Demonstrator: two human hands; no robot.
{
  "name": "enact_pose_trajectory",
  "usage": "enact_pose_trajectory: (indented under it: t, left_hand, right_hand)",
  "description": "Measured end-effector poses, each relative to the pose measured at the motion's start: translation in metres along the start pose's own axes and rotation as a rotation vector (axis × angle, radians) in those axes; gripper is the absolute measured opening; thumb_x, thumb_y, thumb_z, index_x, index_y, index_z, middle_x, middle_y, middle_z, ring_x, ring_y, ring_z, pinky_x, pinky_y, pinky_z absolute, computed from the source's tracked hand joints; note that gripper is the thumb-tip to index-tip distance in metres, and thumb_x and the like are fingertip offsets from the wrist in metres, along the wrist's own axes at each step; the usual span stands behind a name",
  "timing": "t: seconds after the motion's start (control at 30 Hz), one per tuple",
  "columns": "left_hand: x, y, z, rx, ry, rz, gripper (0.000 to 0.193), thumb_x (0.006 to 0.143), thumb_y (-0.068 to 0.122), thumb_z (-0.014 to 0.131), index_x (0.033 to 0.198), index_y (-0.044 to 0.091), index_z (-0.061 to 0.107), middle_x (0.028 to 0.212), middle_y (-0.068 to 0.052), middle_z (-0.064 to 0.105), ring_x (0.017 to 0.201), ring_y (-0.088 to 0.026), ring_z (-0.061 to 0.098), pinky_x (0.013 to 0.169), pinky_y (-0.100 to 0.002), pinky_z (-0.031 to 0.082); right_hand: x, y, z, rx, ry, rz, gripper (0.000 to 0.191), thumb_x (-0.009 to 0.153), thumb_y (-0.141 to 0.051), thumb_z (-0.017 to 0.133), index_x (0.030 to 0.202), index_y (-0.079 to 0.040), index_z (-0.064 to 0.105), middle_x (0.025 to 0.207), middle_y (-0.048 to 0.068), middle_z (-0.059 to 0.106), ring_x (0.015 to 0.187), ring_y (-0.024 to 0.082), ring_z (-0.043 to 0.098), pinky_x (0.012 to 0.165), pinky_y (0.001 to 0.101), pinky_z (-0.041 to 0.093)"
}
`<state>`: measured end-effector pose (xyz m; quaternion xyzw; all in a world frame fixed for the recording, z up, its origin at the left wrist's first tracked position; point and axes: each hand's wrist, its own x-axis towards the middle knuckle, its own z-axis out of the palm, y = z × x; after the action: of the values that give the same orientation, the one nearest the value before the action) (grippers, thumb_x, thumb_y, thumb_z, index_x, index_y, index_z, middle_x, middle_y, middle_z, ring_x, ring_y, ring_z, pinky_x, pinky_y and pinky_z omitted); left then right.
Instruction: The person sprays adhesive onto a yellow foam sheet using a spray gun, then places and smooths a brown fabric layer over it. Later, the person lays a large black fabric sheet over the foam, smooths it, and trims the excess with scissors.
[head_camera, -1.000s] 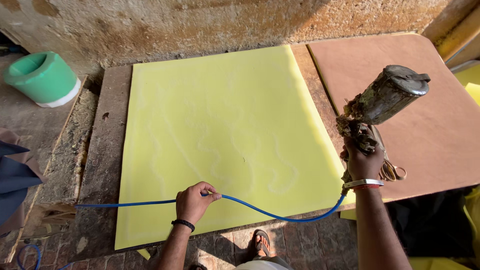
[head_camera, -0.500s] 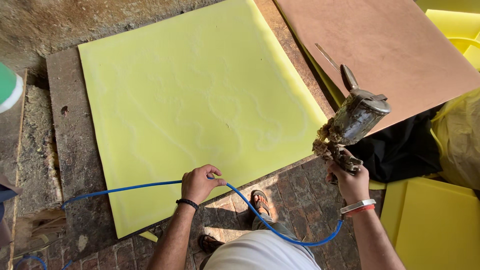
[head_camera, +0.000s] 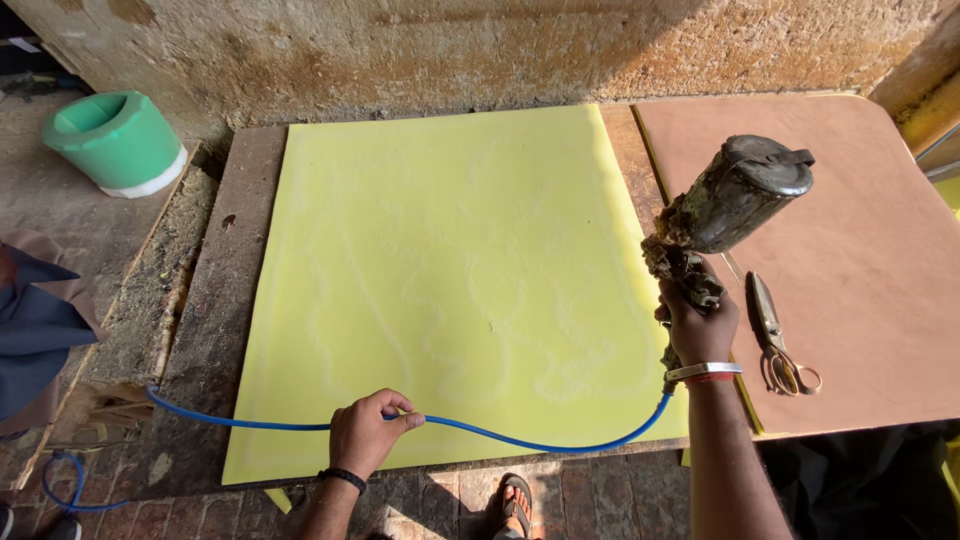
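Note:
A large pale yellow foam sheet (head_camera: 450, 280) lies flat on a wooden board (head_camera: 215, 300), with faint sprayed streaks across it. My right hand (head_camera: 697, 325) grips a grimy spray gun (head_camera: 725, 205) whose dark cup tilts up to the right, held over the sheet's right edge. A blue air hose (head_camera: 540, 440) runs from the gun's base along the sheet's near edge. My left hand (head_camera: 368, 432) pinches that hose near the sheet's front edge.
A brown board (head_camera: 850, 250) lies to the right with scissors (head_camera: 775, 335) on it. A green tub (head_camera: 115, 140) stands at the back left by a rough wall. My sandalled foot (head_camera: 513, 505) shows on the brick floor. Dark cloth (head_camera: 35, 330) sits at the left.
The view has swung back to the left. My right hand has raised the spray gun over the sheet's right edge. My left hand still holds the hose.

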<state>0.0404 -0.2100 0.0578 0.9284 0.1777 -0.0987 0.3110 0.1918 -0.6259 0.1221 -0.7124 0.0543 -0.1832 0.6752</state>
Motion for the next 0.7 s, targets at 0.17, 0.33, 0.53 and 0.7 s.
enact_pose_trajectory:
  t: [0.17, 0.33, 0.53, 0.7]
  left_hand:
    - [0.003, 0.008, 0.007, -0.048, 0.056, -0.026, 0.031, 0.070, 0.046, 0.089, 0.087, 0.021, 0.079, 0.080, 0.000, 0.081, 0.084, -0.014, 0.078, 0.074, -0.033, 0.058]
    - [0.008, 0.017, 0.013, -0.023, 0.045, -0.055, 0.031, 0.071, 0.047, 0.088, 0.087, 0.022, 0.079, 0.080, 0.000, 0.080, 0.083, -0.015, 0.077, 0.072, -0.034, 0.059]
    - [-0.002, 0.022, 0.026, 0.002, 0.004, 0.025, 0.032, 0.068, 0.044, 0.090, 0.087, 0.021, 0.079, 0.082, 0.001, 0.080, 0.078, -0.015, 0.077, 0.070, -0.034, 0.059]
    - [-0.025, 0.013, 0.042, -0.008, -0.049, 0.151, 0.034, 0.068, 0.042, 0.091, 0.091, 0.019, 0.078, 0.080, -0.002, 0.079, 0.076, -0.017, 0.076, 0.070, -0.035, 0.057]
  right_hand:
    - [0.042, -0.006, 0.009, 0.014, -0.011, -0.072, 0.024, 0.097, -0.002, 0.071, 0.119, 0.003, 0.067, 0.085, 0.003, 0.068, 0.064, 0.010, 0.061, 0.058, 0.0258, 0.051]
    - [0.045, -0.006, -0.005, -0.040, 0.082, -0.108, 0.029, 0.097, -0.003, 0.071, 0.125, 0.001, 0.067, 0.087, 0.001, 0.070, 0.065, 0.009, 0.061, 0.060, 0.0243, 0.050]
    - [-0.002, 0.012, -0.056, -0.065, 0.143, 0.071, 0.030, 0.095, -0.006, 0.074, 0.124, 0.000, 0.068, 0.084, 0.002, 0.069, 0.061, 0.010, 0.062, 0.055, 0.0257, 0.051]
    - [-0.094, 0.024, -0.102, -0.184, 0.183, 0.201, 0.031, 0.096, -0.007, 0.075, 0.125, 0.001, 0.068, 0.085, 0.003, 0.069, 0.061, 0.010, 0.063, 0.055, 0.0266, 0.051]
